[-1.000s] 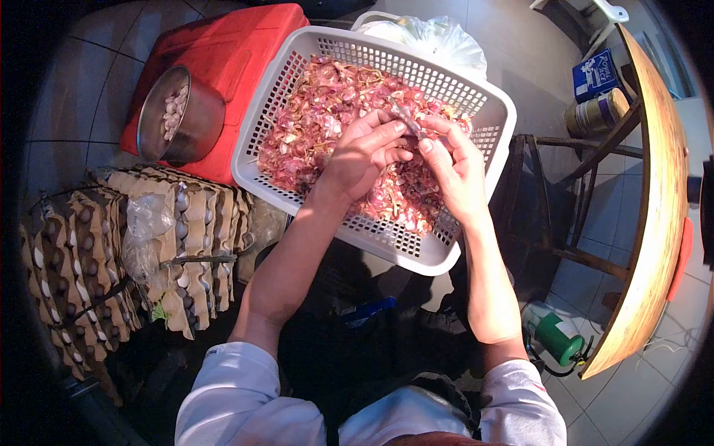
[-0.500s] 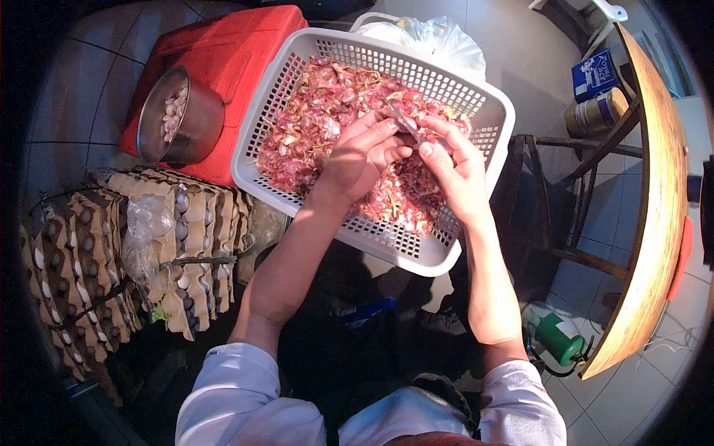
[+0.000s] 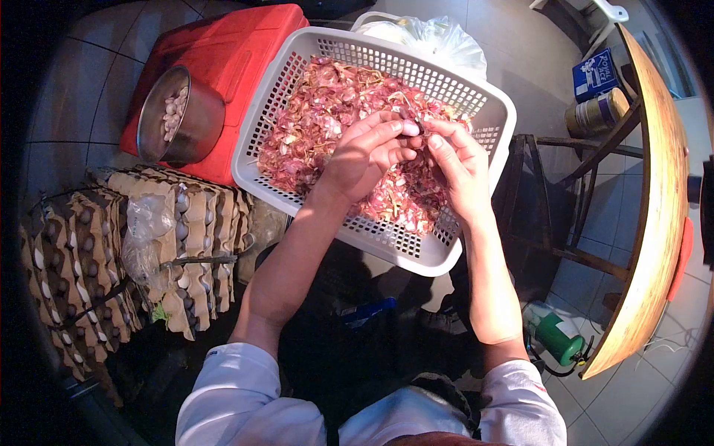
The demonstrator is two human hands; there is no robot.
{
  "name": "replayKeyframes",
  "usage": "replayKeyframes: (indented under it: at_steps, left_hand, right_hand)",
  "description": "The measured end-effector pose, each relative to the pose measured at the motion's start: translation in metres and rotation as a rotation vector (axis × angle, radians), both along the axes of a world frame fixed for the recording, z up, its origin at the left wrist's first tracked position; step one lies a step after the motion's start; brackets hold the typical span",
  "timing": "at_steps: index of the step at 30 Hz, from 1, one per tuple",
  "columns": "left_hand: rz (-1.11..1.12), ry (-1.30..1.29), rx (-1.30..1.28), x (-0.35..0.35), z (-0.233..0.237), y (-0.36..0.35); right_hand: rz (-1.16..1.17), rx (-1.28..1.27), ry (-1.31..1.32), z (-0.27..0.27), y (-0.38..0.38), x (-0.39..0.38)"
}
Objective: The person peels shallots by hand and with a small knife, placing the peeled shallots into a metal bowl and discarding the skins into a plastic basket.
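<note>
Over a grey plastic basket full of reddish shallots and loose skins, my two hands meet at the fingertips. My left hand is closed, pinching a small pale shallot between thumb and fingers. Close against it, my right hand is closed too, its thumb and forefinger together on a small knife whose blade is mostly hidden now. A dark bit shows between the two hands, too small to make out.
A metal pot with peeled bulbs sits on a red cooler box at the left. Stacked egg trays stand below it. Right are a wooden table, a green gas canister and a tin. A plastic bag lies behind the basket.
The silver blade seen between my hands earlier has turned and hardly shows now. The pale shallot in my left fingers has come into view. My right hand has shifted slightly.
</note>
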State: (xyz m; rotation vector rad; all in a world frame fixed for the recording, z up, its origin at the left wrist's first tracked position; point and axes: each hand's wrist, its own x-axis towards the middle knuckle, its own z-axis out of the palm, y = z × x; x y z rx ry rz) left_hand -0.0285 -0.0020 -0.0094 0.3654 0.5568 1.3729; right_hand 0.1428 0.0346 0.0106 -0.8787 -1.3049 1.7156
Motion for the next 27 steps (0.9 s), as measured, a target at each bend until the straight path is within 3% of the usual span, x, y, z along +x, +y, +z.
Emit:
replayKeyframes:
  at_steps: [9, 18, 27]
  left_hand:
    - [-0.022, 0.103, -0.028, 0.001, 0.004, -0.001]
    - [-0.044, -0.05, 0.019, 0.002, -0.004, 0.001]
    - [0.03, 0.084, -0.028, 0.003, 0.005, -0.001]
  right_hand:
    - [-0.039, 0.058, -0.067, -0.003, 0.002, 0.001]
    - [-0.032, 0.099, -0.135, -0.002, 0.001, 0.001]
    - [0.014, 0.161, -0.188, 0.004, -0.002, -0.001]
